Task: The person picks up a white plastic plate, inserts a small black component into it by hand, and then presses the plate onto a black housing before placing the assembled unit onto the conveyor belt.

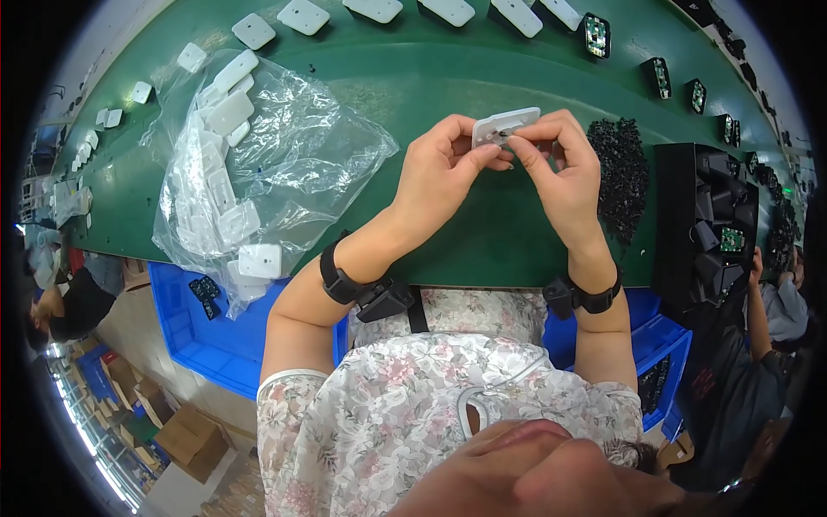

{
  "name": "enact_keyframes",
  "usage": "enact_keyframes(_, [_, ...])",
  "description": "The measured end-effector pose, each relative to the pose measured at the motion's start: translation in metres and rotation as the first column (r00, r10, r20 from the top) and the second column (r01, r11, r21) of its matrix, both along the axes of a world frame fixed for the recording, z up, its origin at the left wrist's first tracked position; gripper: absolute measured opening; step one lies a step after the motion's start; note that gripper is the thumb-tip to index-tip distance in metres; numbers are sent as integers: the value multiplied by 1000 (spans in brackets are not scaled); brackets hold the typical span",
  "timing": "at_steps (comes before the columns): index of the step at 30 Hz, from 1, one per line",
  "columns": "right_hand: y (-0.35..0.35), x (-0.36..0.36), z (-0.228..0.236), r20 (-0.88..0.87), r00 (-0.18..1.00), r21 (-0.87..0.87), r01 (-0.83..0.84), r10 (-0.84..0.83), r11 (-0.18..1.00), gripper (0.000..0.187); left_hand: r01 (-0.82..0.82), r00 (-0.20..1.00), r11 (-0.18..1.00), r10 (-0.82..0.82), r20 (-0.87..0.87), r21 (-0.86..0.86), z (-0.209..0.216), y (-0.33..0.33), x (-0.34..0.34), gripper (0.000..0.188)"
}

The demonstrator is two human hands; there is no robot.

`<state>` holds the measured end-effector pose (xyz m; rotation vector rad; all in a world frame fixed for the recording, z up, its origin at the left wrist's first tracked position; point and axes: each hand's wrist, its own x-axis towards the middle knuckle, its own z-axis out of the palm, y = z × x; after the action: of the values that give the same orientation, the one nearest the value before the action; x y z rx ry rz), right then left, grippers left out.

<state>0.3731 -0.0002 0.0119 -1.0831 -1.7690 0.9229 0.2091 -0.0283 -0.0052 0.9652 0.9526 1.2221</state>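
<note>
My left hand (pixel 441 172) grips a white plastic cover (pixel 514 119) by its left end, with the inner side tilted toward me. My right hand (pixel 564 168) is closed at the cover's right side. Its thumb and finger pinch a small black part (pixel 504 134) against the inner face; fingertips partly hide this part. Just right of that hand lies a heap of small black parts (pixel 618 172). To the left, a clear plastic bag (pixel 301 164) lies open with several white covers (pixel 231 112) in it.
Along the far side of the green table (pixel 388 77) stands a row of white-topped housings (pixel 303 15) and black housings with green circuit boards (pixel 596 34). A black box (pixel 676 215) of black housings stands at right. Blue bins (pixel 207 340) sit below the table edge. Other people work on both sides.
</note>
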Motion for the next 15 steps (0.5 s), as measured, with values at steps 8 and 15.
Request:
enact_keyframes(8, [-3, -5, -9, -139, 990, -170, -34, 10, 985, 7, -77, 988, 980, 99, -117, 186, -4, -2, 4, 6])
enact_keyframes(15, [-6, -6, -4, -16, 999, 66, 29, -28, 997, 17, -90, 985, 973, 118, -124, 212, -1, 1, -1, 7])
